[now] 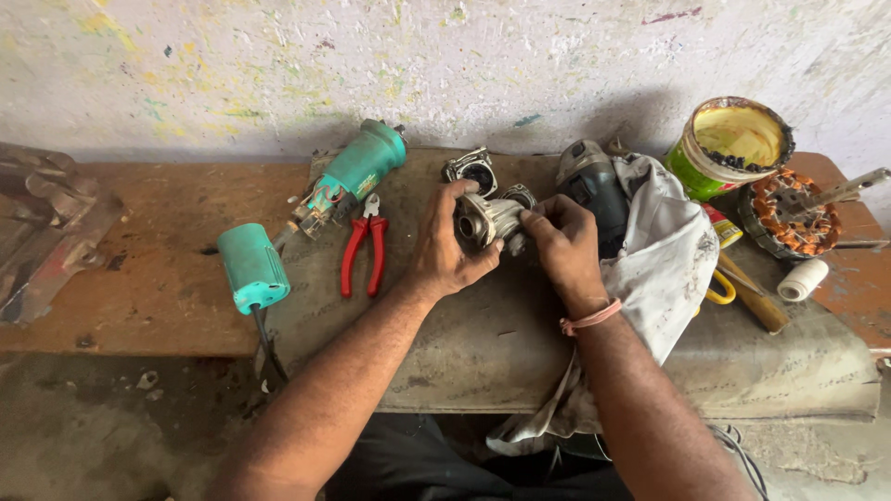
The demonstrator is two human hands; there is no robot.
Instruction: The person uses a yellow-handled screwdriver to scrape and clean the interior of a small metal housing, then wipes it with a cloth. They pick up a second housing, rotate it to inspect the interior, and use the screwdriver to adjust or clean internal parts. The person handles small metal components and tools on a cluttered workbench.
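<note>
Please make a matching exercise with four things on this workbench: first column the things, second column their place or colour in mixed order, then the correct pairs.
Things
1. pliers
2. metal gear housing
3. tin can
4. spool of thread

Descriptions
A. white, near the right edge of the bench
B. red handles, lying left of the hands
C. held between the left hand and right hand
D. yellow inside, standing at the far right by the wall

Pairs: 1-B, 2-C, 3-D, 4-A
</note>
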